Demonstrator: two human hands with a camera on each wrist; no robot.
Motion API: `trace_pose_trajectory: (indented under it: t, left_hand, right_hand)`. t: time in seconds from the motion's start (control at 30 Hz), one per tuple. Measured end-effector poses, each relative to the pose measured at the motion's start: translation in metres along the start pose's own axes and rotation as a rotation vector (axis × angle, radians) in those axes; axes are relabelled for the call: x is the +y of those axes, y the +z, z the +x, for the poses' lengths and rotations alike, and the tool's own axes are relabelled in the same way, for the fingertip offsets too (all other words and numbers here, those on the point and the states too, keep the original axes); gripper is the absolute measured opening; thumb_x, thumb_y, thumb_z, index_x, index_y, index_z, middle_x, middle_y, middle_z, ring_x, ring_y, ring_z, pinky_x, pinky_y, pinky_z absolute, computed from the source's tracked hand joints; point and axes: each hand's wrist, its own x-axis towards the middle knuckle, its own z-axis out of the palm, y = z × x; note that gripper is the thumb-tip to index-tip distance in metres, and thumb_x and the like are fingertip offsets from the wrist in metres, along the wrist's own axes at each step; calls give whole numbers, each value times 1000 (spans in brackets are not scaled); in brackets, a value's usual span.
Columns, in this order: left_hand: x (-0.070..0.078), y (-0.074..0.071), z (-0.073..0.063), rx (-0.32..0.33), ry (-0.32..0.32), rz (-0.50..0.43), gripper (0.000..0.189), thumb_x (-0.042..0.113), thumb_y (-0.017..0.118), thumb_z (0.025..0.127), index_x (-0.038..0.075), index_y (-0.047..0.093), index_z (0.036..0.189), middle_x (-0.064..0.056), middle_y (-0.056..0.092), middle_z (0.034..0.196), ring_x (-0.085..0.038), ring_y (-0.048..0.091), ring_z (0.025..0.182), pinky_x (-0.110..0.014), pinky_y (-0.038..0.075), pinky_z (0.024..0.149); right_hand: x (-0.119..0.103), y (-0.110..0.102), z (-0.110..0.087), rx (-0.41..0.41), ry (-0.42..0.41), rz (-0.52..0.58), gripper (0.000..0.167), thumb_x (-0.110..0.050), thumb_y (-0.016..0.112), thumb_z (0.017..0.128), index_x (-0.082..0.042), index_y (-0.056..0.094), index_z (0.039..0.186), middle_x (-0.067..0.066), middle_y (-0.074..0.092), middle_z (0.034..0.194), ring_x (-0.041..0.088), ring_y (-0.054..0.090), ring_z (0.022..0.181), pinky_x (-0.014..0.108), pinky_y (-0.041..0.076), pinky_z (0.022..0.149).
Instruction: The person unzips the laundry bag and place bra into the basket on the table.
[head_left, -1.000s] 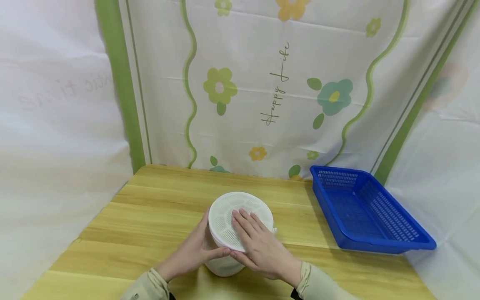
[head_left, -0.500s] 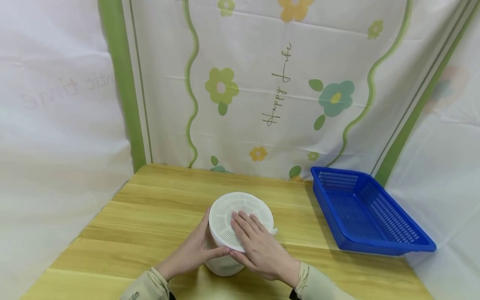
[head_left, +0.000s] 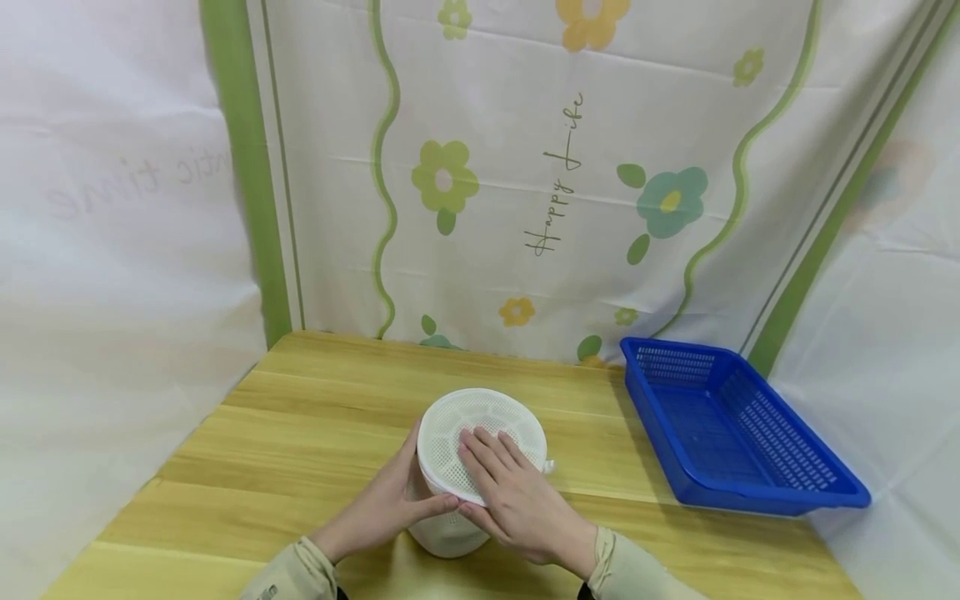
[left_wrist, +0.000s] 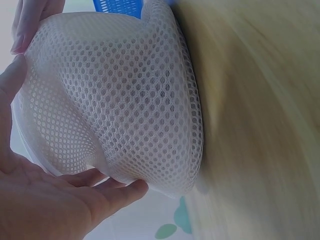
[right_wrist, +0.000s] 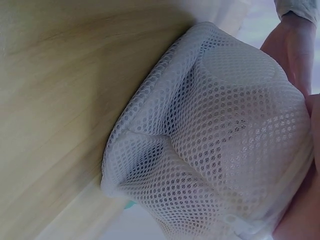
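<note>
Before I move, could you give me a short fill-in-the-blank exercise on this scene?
The left hand holds a mesh bag coloured ____.
The hand lying on the bag's round top is the ____ one.
The basket is coloured ____.
The number of hands touching the bag is ____.
Missing words: white; right; blue; two.

Head view: bright, diffuse light; the left curtain (head_left: 112, 283) pales almost to white, and soft shadows lie on the table (head_left: 315, 433) beneath the bag (head_left: 442, 533). Left wrist view: dimmer, greyish, table grain blurred. Right wrist view: hazy and cool, with pale glare at upper right.
</note>
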Motion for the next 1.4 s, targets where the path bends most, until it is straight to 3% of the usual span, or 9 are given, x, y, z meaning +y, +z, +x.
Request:
trace_pose_trajectory:
  t: [0.23, 0.53, 0.8, 1.23, 1.4]
  left_hand:
    - [1, 0, 0, -14, 30, -15, 108, 35, 78, 85, 31, -2, 158, -1, 11, 162, -20, 23, 142, -52, 26, 109]
    - [2, 2, 0, 8, 0, 1, 107, 38, 77, 85, 27, 0, 158, 1, 12, 161, -21, 22, 143, -56, 26, 110]
    - [4, 1, 2, 9, -3, 12, 105, 40, 76, 86, 33, -1, 157, 1, 12, 161, -21, 24, 142, -55, 30, 109]
    - [1, 2, 4, 2, -30, -14, 106, 32, 77, 86, 30, -1, 157, 0, 15, 161, -21, 23, 143, -57, 26, 110]
    - [1, 1, 4, -3, -51, 13, 107, 38, 76, 86, 29, -2, 157, 1, 15, 161, -19, 22, 143, -54, 25, 111]
  right_hand:
    - [-4, 0, 1, -7, -48, 17, 56, -34, 25, 108, 2, 35, 149, 17, 29, 156, 33, 25, 143, 55, 26, 112]
    - [-6, -1, 2, 1, -50, 1, 53, -30, 24, 108, 0, 37, 149, 15, 29, 156, 32, 25, 143, 55, 26, 111]
    - [-5, 0, 3, 26, -26, 49, 50, -28, 26, 108, -1, 42, 147, 14, 32, 155, 32, 27, 142, 56, 26, 111]
    - [-4, -3, 4, 78, 23, 167, 46, -25, 32, 106, -3, 51, 142, 12, 42, 150, 29, 34, 140, 55, 28, 111]
    - [-4, -7, 7, 92, 17, 142, 42, -21, 40, 102, -1, 57, 135, 12, 51, 143, 29, 43, 134, 51, 34, 108]
